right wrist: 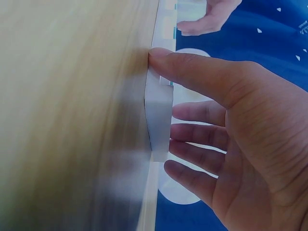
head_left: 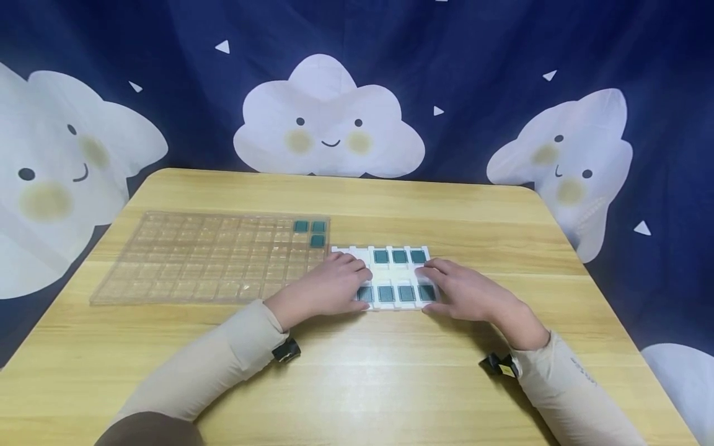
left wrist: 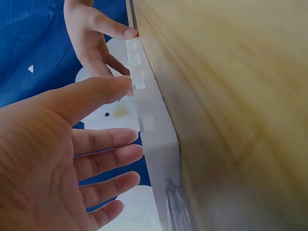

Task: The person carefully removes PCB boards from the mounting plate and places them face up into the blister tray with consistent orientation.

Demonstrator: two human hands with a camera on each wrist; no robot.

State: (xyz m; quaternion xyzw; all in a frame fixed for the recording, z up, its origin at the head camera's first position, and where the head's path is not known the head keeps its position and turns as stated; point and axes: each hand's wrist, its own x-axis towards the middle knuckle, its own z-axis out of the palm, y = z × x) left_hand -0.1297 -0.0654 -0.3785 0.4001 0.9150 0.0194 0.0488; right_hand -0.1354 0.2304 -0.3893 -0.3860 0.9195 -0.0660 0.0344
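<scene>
Fingers (head_left: 352,265) of the left hand (head_left: 329,286) and right hand (head_left: 468,290) lie loosely extended (clenching nothing) at the ends of the white tray (head_left: 396,273), well in from the desk's (head_left: 357,384) far edge, just beside the clear tray's (head_left: 195,255) right edge. Steadying seems the step: press evenly, avoiding the green squares (head_left: 386,293).

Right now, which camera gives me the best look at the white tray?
The head view: it looks down on the white tray, showing green squares in two rows, though the left hand and right hand cover parts. Both wrist views show mainly the tray's side, nearly edge-on, so its rows can't be made out.
</scene>
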